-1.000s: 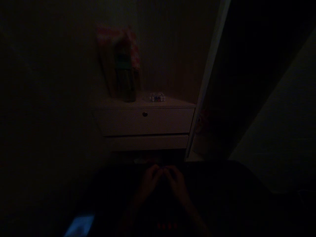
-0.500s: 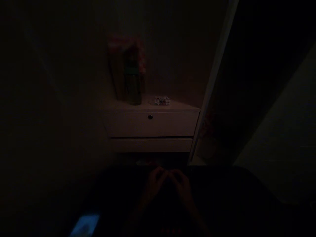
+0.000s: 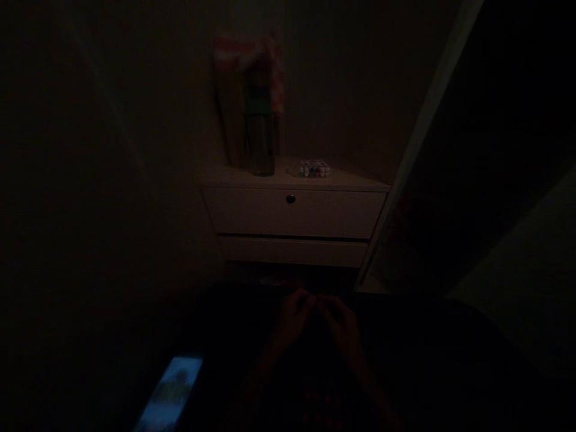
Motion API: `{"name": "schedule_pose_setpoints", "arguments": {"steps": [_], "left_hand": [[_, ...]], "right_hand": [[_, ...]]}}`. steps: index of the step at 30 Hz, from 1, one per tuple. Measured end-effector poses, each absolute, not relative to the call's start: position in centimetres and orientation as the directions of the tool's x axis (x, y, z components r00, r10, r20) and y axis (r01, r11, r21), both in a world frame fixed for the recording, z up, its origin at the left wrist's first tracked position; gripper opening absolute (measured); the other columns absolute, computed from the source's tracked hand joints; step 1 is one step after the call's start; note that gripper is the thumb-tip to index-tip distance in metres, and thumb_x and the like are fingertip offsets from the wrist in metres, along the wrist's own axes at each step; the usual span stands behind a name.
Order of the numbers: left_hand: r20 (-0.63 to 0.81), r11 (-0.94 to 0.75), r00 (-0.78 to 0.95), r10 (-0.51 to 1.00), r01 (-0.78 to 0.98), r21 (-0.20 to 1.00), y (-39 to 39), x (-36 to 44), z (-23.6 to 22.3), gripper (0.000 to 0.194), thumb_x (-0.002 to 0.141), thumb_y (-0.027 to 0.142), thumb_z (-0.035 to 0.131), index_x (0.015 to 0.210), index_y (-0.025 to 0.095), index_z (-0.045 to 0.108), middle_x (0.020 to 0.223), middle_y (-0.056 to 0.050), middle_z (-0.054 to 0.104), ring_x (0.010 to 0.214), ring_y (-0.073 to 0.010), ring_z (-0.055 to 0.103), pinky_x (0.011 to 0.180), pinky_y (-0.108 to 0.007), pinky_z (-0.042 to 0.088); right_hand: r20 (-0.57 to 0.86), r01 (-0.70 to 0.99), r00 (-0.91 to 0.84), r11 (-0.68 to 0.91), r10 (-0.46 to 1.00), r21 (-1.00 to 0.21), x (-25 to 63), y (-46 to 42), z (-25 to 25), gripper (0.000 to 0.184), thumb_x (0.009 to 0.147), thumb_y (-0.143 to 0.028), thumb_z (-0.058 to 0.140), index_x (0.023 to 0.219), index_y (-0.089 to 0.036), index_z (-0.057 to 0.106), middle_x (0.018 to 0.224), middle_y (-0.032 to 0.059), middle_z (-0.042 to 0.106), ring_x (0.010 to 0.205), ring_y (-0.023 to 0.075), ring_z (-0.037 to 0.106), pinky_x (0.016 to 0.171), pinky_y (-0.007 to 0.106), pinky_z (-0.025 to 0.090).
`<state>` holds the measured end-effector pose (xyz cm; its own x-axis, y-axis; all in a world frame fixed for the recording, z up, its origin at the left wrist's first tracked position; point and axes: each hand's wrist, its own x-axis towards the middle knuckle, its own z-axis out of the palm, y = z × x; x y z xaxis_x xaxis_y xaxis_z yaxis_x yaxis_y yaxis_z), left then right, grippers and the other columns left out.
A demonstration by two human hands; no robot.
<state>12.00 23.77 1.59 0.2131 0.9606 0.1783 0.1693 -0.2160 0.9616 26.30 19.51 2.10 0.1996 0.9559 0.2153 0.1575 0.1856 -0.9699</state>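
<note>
In deep gloom, we see a left hand point(image 3: 294, 315) and a right hand point(image 3: 344, 327) drawn together over a dark surface point(image 3: 427, 336), their fingers bent and their tips meeting, or all but meeting, at the far end of the reach. Both hands are partly curled; whether either grips something small at the fingertips we cannot tell in this light. Nearer to us, between the forearms, dim red spots point(image 3: 327, 397) show in two rows, too dark for us to name.

At near left, well apart from the left hand, a lit screen point(image 3: 171, 393) glows blue and lies at a slant, its picture blurred.

Beyond the hands, we look onto a pale drawer unit point(image 3: 252, 210), with a round dark fitting point(image 3: 290, 198) high on its upper drawer front. On its top, toward the left, a bottle point(image 3: 260, 141) with a green upper part stands upright in front of a brownish upright object point(image 3: 229, 126), and a red-and-white cloth point(image 3: 238, 51) drapes above. Just right of the bottle, we find a small clear case point(image 3: 314, 169) of white-topped pieces. A pale upright edge point(image 3: 427, 108) rises at far right.
</note>
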Motion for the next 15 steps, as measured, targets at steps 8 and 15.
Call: {"name": "schedule_pose_setpoints", "arguments": {"steps": [8, 15], "left_hand": [[0.161, -0.199, 0.249, 0.955, 0.135, 0.971, 23.87, 12.00, 1.42, 0.034, 0.090, 0.050, 0.058, 0.085, 0.018, 0.067, 0.073, 0.001, 0.062, 0.063, -0.0124, 0.055, 0.053, -0.021, 0.042], [0.117, -0.151, 0.276, 0.954, 0.105, 0.983, 23.62, 12.19, 1.75, 0.037, 0.088, 0.052, 0.059, 0.086, 0.017, 0.069, 0.072, 0.000, 0.063, 0.059, -0.0122, 0.056, 0.052, -0.022, 0.043]], "right_hand": [[0.220, 0.166, 0.217, 0.186, 0.951, -0.968, 26.18, 19.71, 2.06, 0.036, 0.084, -0.054, 0.066, 0.099, -0.022, 0.072, 0.101, 0.0078, 0.077, 0.098, 0.0286, 0.070, 0.089, 0.039, 0.053], [0.187, 0.148, 0.239, 0.155, 0.953, -0.977, 26.62, 19.83, 1.81, 0.037, 0.083, -0.055, 0.066, 0.093, -0.020, 0.072, 0.096, 0.0085, 0.075, 0.095, 0.0293, 0.068, 0.087, 0.040, 0.052]]}}
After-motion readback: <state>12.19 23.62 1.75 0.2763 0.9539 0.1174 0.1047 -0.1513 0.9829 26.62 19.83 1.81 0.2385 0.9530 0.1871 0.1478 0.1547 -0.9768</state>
